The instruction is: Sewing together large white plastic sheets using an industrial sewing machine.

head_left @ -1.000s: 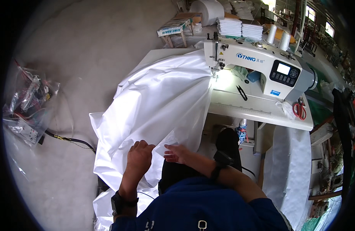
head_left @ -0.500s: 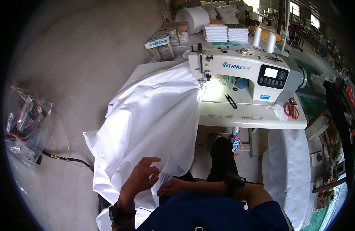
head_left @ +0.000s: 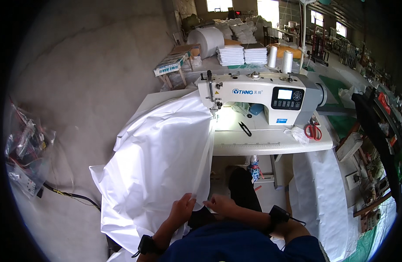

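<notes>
A large white sheet (head_left: 157, 161), thin and glossy, hangs from the sewing machine (head_left: 253, 91) down to my lap. Its far end lies under the machine's needle area, lit by a lamp. At the sheet's near edge my left hand (head_left: 181, 209) is closed, pinching the material. Just to the right, my right hand (head_left: 221, 204) pinches the same edge, its thumb and fingers together. A small gap separates the two hands. The fingertips are partly hidden by the sheet and by the hands themselves.
Black thread snips (head_left: 245, 129) and red-handled scissors (head_left: 313, 132) lie on the machine table (head_left: 270, 148). Two white thread cones (head_left: 287, 62) stand behind. White stacks (head_left: 231, 55) and a big roll (head_left: 206, 42) are farther back. A plastic bag of parts (head_left: 28, 148) hangs left.
My left hand has dropped from its spread pose above the sheet and closed on the edge. My right hand has shifted right. The head view has tilted up and turned slightly right.
</notes>
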A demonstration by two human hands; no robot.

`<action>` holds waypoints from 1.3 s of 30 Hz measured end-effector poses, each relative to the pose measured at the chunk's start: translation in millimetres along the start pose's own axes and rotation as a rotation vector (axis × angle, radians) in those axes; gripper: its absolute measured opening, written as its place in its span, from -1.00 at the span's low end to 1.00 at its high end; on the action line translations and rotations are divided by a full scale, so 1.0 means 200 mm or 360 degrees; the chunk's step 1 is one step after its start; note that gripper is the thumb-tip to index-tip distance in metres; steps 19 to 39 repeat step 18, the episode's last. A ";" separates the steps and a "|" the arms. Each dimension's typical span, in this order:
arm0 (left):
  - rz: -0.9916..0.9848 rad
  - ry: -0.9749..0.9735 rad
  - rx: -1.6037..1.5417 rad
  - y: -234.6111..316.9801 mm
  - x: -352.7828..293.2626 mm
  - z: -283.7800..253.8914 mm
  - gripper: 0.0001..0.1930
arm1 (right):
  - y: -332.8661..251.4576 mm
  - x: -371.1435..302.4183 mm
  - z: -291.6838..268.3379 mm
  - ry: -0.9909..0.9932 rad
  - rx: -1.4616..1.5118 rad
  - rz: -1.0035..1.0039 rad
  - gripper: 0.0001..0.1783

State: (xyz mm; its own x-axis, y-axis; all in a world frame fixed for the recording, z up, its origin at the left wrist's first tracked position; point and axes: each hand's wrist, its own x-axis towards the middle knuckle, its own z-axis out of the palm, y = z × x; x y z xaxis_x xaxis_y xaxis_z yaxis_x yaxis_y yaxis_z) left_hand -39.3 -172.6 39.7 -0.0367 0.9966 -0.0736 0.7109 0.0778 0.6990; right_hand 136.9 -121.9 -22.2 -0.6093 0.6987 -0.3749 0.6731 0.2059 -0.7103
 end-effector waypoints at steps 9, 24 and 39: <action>0.0217 -0.0122 0.0176 -0.11 0.05 -0.05 -0.73 | 0.23 0.44 0.44 0.0718 0.0494 -0.0675 -0.59; 0.1071 -0.0624 0.1063 -0.03 0.17 -0.22 -0.73 | -0.27 -0.01 0.19 0.0355 0.0277 -0.0501 -0.42; 0.1071 -0.0624 0.1063 -0.03 0.17 -0.22 -0.73 | -0.27 -0.01 0.19 0.0355 0.0277 -0.0501 -0.42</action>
